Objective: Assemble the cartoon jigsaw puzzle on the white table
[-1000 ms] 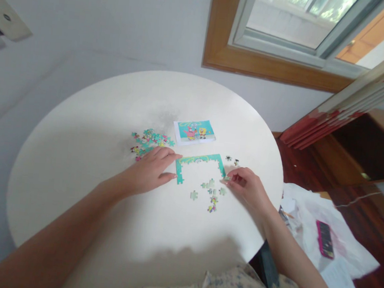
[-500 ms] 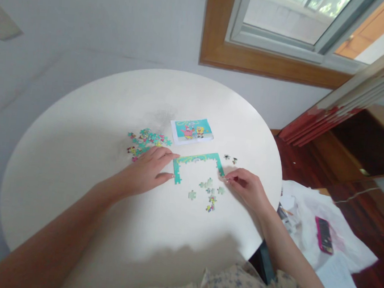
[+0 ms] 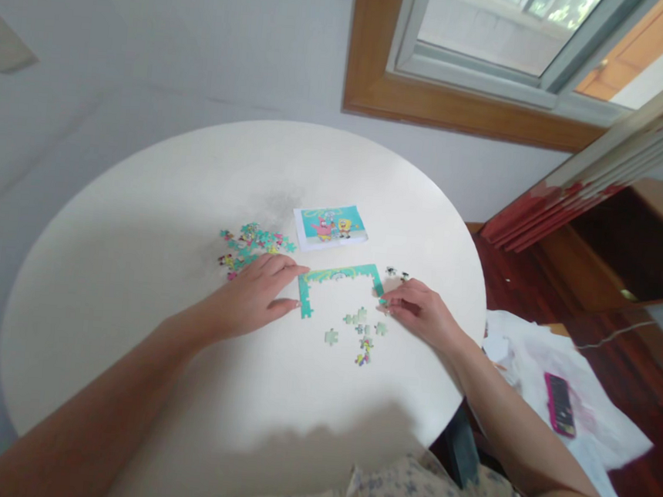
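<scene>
Where our right hand (image 3: 419, 312) rests: on the bench (image 3: 131, 277), fingertips drawn together against the near end of the right leg of the puzzle border (image 3: 338, 273).
Right grip: closed to a pinch, thumb against forefinger; we cannot tell whether a piece sits between them.
Left hand (image 3: 258, 295): palm down, fingers stretched flat, its tips touching the far left corner of the puzzle border.
Left grip: open, holding nothing.
Puzzle border: a teal strip in three sides, open towards us; its long side runs left to right along the far edge, and two short legs run near from it. It lies between our two hands.
Loose pieces (image 3: 362, 332): a small scatter inside and just near of the open side, to the left of the right grip and near of it. Our right hand is the nearer one.
Two small pieces (image 3: 397, 273): just far of the right hand, outside the border.
Pile of pieces (image 3: 251, 240): far of the left hand, touching its knuckles or nearly so.
Picture card (image 3: 330, 227): flat, just far of the border.
Phone (image 3: 560, 404): off the bench, on white sheets to the right.
</scene>
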The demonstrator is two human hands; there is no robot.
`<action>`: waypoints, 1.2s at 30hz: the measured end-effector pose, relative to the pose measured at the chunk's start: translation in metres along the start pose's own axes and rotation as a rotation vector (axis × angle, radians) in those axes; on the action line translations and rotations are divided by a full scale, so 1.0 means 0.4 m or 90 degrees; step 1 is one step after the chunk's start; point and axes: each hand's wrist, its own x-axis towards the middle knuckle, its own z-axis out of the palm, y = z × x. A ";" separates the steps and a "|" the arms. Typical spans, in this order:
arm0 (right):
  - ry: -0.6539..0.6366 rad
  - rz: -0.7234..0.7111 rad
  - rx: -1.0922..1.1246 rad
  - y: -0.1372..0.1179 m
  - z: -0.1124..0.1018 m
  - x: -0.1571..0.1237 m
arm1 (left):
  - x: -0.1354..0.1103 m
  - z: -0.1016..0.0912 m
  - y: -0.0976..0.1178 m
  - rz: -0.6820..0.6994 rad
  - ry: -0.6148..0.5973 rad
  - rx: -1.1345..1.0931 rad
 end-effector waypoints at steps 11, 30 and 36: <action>0.005 0.021 0.002 -0.002 0.010 0.005 | 0.002 -0.002 0.000 0.000 -0.003 -0.001; -0.016 0.035 -0.139 0.004 0.006 -0.037 | 0.001 -0.001 0.001 0.006 -0.004 0.020; -0.019 0.043 -0.157 0.012 0.012 -0.037 | 0.001 -0.001 0.001 0.004 -0.012 0.029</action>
